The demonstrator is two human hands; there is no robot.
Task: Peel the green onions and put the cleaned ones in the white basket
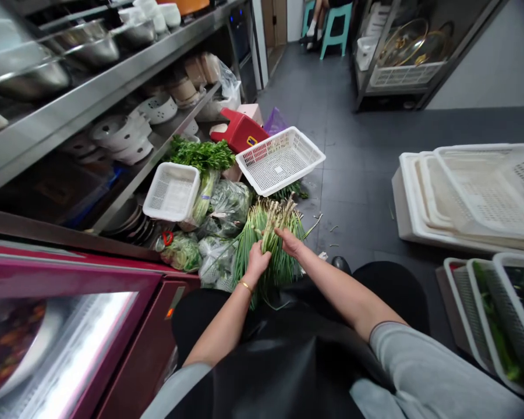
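Nearest us: black apron (283, 361) over our lap. Just beyond it, the scallion-like greens (290, 269) lie heaped, root ends away from us; this heap is our landmark. Our left hand (258, 260), fingers curled together, grips a bunch (271, 224) at the heap's middle. Our right hand (289, 241) reaches to the same bunch's right side, thumb towards the stalks; we cannot tell whether its fingertips pinch any. Left of the heap: bagged vegetables (227, 205), then a white tub (172, 192) and leafy celery (203, 154). Just past the heap: perforated white basket (279, 166); farther, red bin (240, 132).
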